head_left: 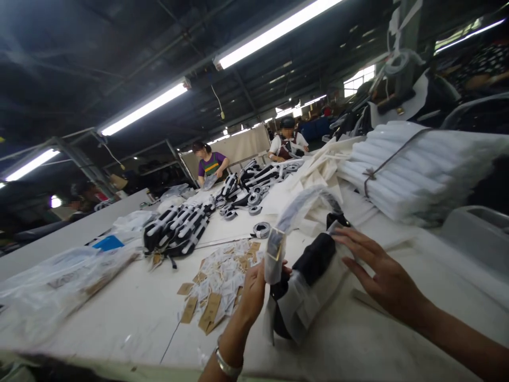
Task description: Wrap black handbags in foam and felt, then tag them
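A black bag [315, 260], partly covered in white wrapping, stands tilted on the white table. Its handle, covered in translucent wrap with a gold buckle, arches above it. My left hand [253, 289] has its fingers wrapped round the lower end of the handle, beside the buckle. At the bag's other end, my right hand [376, 265] touches the white wrapping with its fingers apart. A heap of white and brown tags [222, 281] lies left of the bag.
Wrapped black bags [178, 225] and coiled straps [254, 199] lie further back on the table [131, 318]. A tied bundle of white wrapped rolls [401, 164] is at right. Clear plastic [67, 281] lies at left. Two people [212, 164] work at the far side.
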Motion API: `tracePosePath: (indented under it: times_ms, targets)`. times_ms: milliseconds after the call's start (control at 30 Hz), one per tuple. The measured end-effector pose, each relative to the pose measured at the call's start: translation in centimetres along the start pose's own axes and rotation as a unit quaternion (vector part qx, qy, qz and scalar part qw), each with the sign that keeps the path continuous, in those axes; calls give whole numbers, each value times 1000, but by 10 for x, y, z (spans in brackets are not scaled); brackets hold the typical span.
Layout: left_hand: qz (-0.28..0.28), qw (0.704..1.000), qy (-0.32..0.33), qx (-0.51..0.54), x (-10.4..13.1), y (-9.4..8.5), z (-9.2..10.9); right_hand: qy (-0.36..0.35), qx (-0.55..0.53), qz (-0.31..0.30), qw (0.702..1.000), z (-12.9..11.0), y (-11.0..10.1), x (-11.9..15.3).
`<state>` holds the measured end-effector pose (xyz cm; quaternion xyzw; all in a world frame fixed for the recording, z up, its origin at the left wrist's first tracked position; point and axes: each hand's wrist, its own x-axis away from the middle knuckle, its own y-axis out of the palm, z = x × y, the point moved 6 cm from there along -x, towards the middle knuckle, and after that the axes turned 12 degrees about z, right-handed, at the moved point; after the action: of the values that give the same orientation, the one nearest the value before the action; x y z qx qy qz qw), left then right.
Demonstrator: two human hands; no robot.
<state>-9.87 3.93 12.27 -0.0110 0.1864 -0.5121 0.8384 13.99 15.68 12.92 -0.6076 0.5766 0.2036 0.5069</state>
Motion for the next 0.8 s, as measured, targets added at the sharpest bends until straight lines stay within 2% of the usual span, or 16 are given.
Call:
tracePosePath:
  times_ms: [67, 100, 167, 300, 400, 500, 567, 633, 700, 800]
  targets:
    - [-53, 995, 7, -89, -24, 2, -7, -104, -7, -48, 993, -18, 12, -3]
    - [-62, 989, 10, -135, -39, 1, -13, -143, -3, -71, 987, -23, 19, -3]
    - [-44, 978, 16, -202, -74, -8, -28, -189, 20, -106, 976, -27, 32, -2]
    - [13, 945, 21, -326, -145, -33, -70, -203, 48, -103, 973, -26, 40, -2]
    - [-20, 920, 27, -390, -179, -39, -101, -204, 62, -95, 972, -27, 38, -2]
    - [-66, 904, 33, -421, -195, -38, -119, -215, 70, -99, 969, -27, 32, 0]
    - [-85, 900, 36, -426, -199, -37, -120, -216, 67, -92, 970, -28, 23, 1]
    - [-93, 903, 39, -418, -200, -36, -112, -198, 61, -76, 975, -27, 11, 2]
    - [-93, 912, 39, -397, -196, -35, -96, -167, 48, -63, 983, -27, -2, 4]
    - [-89, 936, 31, -339, -179, -32, -57, -127, 12, -58, 990, -30, -17, 6]
